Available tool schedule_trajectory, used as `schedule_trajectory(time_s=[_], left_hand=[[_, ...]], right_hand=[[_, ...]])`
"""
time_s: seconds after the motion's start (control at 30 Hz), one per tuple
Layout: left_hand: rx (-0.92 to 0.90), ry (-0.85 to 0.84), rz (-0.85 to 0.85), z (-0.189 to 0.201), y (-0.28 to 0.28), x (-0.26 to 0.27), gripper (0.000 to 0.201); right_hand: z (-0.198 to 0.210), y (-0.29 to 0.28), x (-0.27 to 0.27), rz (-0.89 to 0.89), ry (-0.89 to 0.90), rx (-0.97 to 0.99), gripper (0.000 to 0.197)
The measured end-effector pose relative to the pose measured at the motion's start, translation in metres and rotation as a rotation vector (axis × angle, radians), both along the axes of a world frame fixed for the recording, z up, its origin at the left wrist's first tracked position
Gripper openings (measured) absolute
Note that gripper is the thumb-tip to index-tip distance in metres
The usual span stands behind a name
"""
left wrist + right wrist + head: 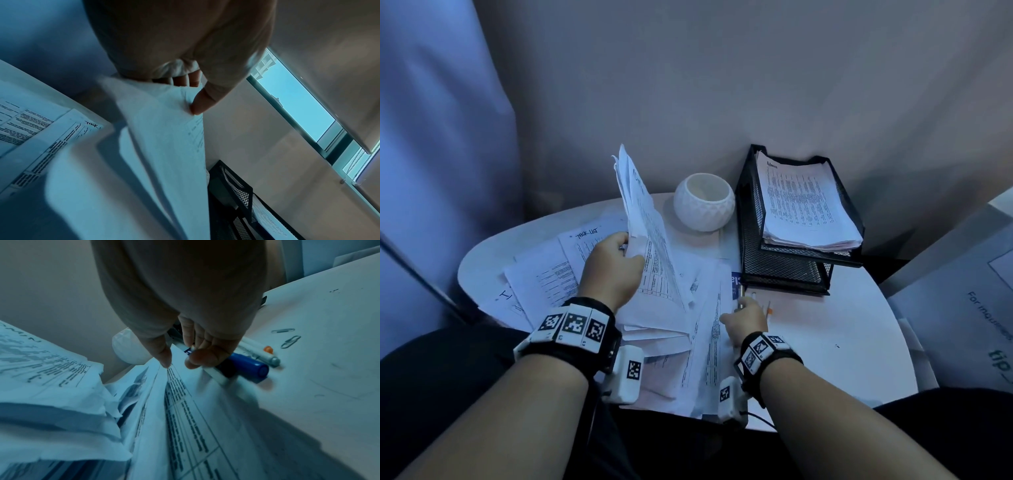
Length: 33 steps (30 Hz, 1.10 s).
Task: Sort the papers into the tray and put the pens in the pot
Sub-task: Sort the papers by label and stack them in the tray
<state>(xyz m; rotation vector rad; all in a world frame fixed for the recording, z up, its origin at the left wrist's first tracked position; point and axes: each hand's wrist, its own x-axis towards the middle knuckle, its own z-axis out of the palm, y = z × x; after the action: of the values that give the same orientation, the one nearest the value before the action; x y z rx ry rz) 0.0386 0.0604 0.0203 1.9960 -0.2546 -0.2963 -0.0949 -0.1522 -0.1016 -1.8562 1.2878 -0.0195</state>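
My left hand (619, 260) grips a sheaf of papers (645, 226) and holds it upright above the loose papers (544, 277) spread over the white table (842, 335). In the left wrist view the thumb (198, 104) pinches the sheaf's (164, 146) edge. My right hand (743, 314) is low by the tray's front corner, with its fingers (205, 356) curled over a white marker with a blue cap (248, 368). A white pen with an orange clip (265, 356) lies just beyond it. The white pot (703, 202) stands behind the papers. The black mesh tray (753, 240) holds a paper stack on its upper tier.
Two paper clips (287, 338) lie on the bare table right of the pens. A wall runs close behind the pot and tray. A large printed sheet or box (969, 301) sits off the table's right edge. My lap is below the table's near edge.
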Motion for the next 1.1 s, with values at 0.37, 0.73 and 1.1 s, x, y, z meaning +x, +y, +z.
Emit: schedule_trajectory(time_s=[0.37,0.73,1.1], left_hand=[[0.026,0.006,-0.027,0.0,0.0,-0.002,0.021],[0.006,0.011,-0.084,-0.004,-0.013,-0.012,0.02],[-0.321,0.17,-0.364,0.015,-0.032,-0.055,0.012]], right_hand=[[0.021,-0.006,0.005,0.032,0.007,-0.096,0.008],[0.132,-0.075,-0.062,-0.125,-0.547,-0.383,0.011],[0.098,-0.074,-0.093,-0.356,-0.639,0.427,0.014]])
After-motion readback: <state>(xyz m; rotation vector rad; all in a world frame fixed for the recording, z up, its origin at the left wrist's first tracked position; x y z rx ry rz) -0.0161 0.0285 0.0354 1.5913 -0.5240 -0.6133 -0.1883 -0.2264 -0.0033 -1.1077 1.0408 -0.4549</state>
